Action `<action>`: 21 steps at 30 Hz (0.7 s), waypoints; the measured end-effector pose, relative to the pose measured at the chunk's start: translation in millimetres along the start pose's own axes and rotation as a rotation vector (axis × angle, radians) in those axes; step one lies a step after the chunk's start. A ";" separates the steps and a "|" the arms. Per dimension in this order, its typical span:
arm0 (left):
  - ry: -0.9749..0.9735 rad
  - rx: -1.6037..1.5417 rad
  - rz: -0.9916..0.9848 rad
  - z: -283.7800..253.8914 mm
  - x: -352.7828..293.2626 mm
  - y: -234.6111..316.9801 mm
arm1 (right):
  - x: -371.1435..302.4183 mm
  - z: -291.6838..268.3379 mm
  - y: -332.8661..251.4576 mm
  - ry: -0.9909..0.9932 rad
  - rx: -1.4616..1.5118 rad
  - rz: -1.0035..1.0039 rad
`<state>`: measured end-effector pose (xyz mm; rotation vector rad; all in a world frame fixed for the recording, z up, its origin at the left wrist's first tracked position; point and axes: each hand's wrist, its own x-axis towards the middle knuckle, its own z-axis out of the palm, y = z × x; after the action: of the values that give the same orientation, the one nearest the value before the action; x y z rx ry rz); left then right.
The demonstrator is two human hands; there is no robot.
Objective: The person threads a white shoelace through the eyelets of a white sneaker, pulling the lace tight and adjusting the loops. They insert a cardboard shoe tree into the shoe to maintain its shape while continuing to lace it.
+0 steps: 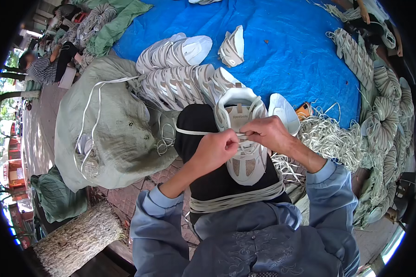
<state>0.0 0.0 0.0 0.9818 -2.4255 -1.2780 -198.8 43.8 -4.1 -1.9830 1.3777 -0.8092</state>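
Your two hands are close together over the shoe (248, 159), which lies across your lap with its toe toward you. The left hand (219, 145) is closed on the white lace (193, 132), and the right hand (269, 133) pinches it at the eyelet rows. You appear to be partway through lacing, with the lower rows crossed. The next move seems to call for drawing the strand through evenly while keeping the tongue (239, 119) flat. Spare laces (238, 199) stretch across your thighs; more shoes (171, 85) stand beyond your knee.
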 end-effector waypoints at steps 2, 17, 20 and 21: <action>-0.179 -0.299 -0.211 -8.1 5.3 0.1 | 0.9 0.3 -1.6 0.040 0.161 0.066; 0.033 -0.052 -0.048 -9.9 -1.5 5.7 | 9.5 -3.9 7.4 -0.077 0.259 0.147; -0.031 -0.229 -0.120 -17.1 4.7 0.5 | 10.9 -5.8 7.5 -0.029 0.071 -0.011; 0.007 -0.183 -0.095 -14.7 4.6 0.5 | 10.4 -8.8 8.3 -0.022 0.023 -0.038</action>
<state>3.5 -12.3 8.7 1.0579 -2.2332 -1.4946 -207.5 30.5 -3.1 -2.0000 1.3163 -0.8138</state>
